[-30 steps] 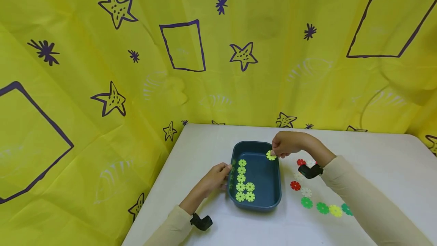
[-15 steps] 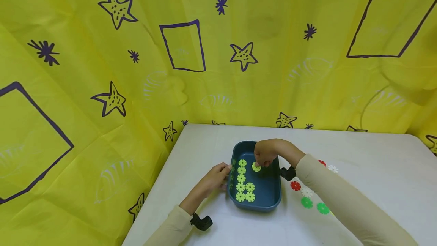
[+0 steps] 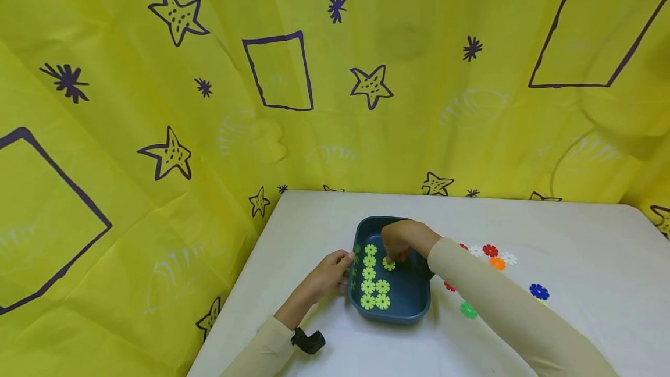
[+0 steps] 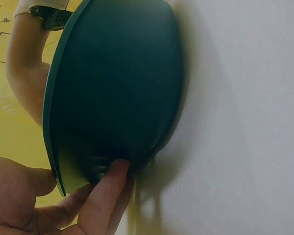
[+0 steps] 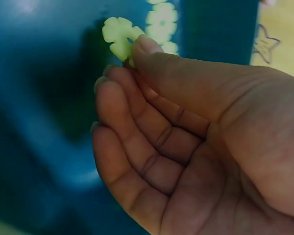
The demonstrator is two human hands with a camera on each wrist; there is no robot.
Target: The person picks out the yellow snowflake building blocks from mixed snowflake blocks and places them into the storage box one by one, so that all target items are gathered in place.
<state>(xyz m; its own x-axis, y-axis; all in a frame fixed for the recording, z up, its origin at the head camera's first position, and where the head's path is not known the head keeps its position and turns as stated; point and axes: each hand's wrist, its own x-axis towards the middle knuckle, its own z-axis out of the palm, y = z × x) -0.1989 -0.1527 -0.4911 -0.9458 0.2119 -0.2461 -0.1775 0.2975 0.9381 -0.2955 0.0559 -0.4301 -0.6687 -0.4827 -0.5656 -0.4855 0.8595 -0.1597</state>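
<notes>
A dark blue-green tray (image 3: 406, 316) with raised walls stands on the white table. My left hand (image 3: 330, 271) grips its left rim, thumb at the rim and fingers against the outer wall, as the left wrist view shows. Inside the tray my right hand (image 3: 400, 240) pinches a yellow-green flower-shaped disc (image 5: 118, 37) between thumb and fingertip. Along the tray's left side runs a column of like discs (image 3: 369, 273), with a further disc (image 3: 382, 301) beside its near end. In the right wrist view, part of that disc column (image 5: 162, 22) shows behind the pinched one.
Right of the tray lie loose discs: a red disc (image 3: 490, 250), an orange disc (image 3: 498, 263), a blue disc (image 3: 539, 291), a green disc (image 3: 469, 310) and some white ones. The right sleeve (image 3: 487, 290) covers part of them. A yellow patterned curtain (image 3: 335, 132) hangs behind the table.
My right hand has carried the yellow-green disc from above the tray's far right corner, leftward and nearer, down into the tray beside the column. My left hand keeps its hold on the rim.
</notes>
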